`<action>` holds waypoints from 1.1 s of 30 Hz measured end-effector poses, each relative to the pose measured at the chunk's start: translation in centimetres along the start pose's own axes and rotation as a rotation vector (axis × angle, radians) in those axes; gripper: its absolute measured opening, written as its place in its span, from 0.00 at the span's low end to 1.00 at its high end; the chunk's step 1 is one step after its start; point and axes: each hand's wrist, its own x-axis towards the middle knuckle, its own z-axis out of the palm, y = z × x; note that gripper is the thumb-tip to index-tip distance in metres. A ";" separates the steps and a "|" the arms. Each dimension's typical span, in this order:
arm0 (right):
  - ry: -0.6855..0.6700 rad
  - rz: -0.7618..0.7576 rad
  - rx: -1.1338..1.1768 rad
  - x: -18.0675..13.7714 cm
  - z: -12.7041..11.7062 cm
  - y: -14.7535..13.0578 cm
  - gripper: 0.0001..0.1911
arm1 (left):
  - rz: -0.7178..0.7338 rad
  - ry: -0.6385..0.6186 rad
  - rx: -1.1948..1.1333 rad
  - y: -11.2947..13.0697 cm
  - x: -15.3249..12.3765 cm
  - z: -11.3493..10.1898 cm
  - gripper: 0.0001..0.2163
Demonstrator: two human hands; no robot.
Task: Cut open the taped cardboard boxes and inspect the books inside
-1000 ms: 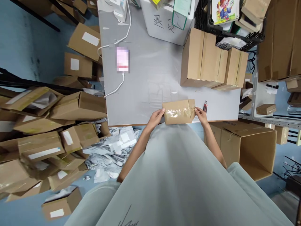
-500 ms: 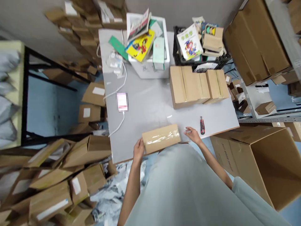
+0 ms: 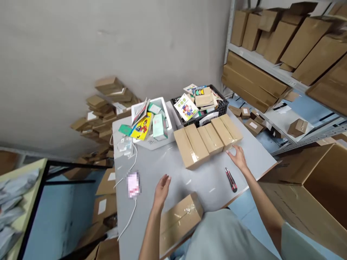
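Note:
A taped cardboard box (image 3: 180, 220) lies at the table's front edge, close to my body. Over the table just beyond it is my left hand (image 3: 162, 189), fingers extended and holding nothing. My right hand (image 3: 238, 159) reaches forward with thumb and fingers apart, by the near end of the rightmost box (image 3: 227, 130) in a row; whether a fingertip touches it I cannot tell. Beside that box stand a smaller box (image 3: 210, 138) and a larger left box (image 3: 192, 146). A red and black utility knife (image 3: 230, 180) rests below my right hand.
Behind the row are a white foam bin (image 3: 169, 121) and a black crate (image 3: 222, 103), both filled with books. A white cable (image 3: 132, 213) runs along the table's left side. A large open carton (image 3: 292, 209) stands at right, under shelves (image 3: 267, 63) of boxes.
My left hand has let go of the front box and moved forward. My right hand has reached forward to the box row, its fingers spreading. The view has tilted up.

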 end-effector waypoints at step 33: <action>0.046 0.111 -0.478 16.4 -4.4 5.3 0.55 | 0.140 -0.139 -0.105 9.4 0.9 22.4 0.44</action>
